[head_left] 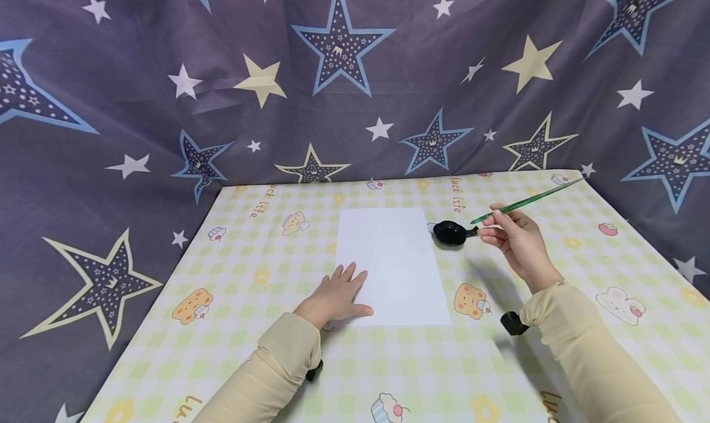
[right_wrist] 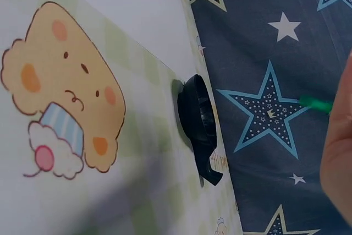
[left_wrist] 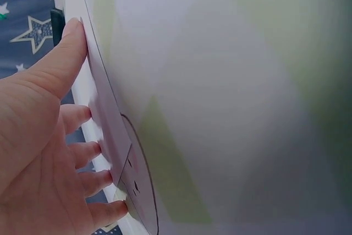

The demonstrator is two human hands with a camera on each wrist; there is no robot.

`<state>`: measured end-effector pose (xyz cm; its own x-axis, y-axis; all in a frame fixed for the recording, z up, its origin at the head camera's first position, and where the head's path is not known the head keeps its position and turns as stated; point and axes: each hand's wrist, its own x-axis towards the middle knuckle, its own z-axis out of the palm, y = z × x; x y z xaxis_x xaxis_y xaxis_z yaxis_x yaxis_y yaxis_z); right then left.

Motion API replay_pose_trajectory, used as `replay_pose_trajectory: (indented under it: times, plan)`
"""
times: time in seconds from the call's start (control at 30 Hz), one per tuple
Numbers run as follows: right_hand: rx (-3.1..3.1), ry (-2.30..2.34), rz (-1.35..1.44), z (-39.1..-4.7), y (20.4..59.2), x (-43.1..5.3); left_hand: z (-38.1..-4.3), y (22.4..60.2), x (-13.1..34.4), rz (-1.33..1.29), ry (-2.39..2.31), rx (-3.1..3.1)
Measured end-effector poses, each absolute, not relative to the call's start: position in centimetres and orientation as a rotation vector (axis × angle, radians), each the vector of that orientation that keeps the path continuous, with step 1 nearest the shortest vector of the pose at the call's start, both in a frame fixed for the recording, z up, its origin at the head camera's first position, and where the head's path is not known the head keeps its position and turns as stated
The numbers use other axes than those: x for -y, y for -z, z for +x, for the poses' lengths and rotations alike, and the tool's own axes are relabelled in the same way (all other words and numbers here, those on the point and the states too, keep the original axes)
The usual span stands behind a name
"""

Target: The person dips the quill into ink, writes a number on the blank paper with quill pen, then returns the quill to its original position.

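Across checked tabletop (head_left: 310, 241) — left hand (head_left: 337, 296), fingers splayed on smooth white paper (head_left: 394, 262); right hand (head_left: 519, 241) pinches slim green rod (head_left: 538, 197) near glossy black dish (head_left: 449, 232).

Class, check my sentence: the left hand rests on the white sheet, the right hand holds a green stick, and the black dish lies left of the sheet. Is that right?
Not quite. The head view shows the black dish right of the white sheet, not left. The left hand rests on the sheet and the right hand holds a green stick.
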<state>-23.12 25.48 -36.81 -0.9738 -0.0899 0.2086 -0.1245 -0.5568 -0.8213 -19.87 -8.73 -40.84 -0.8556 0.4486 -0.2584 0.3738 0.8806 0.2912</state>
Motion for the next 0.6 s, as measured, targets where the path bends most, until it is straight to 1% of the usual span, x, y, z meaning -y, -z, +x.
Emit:
replay_pose_trajectory:
  times: [0.27,0.6]
  plan:
    - [1.537,-2.613,0.258,-23.16,36.73,-25.14,-19.99,41.03,8.76,0.615,-0.336,-2.732]
    - [1.567,-2.604,0.127,-23.28,36.81,-25.26,-19.97,40.98,8.80,0.609,-0.350,-2.729]
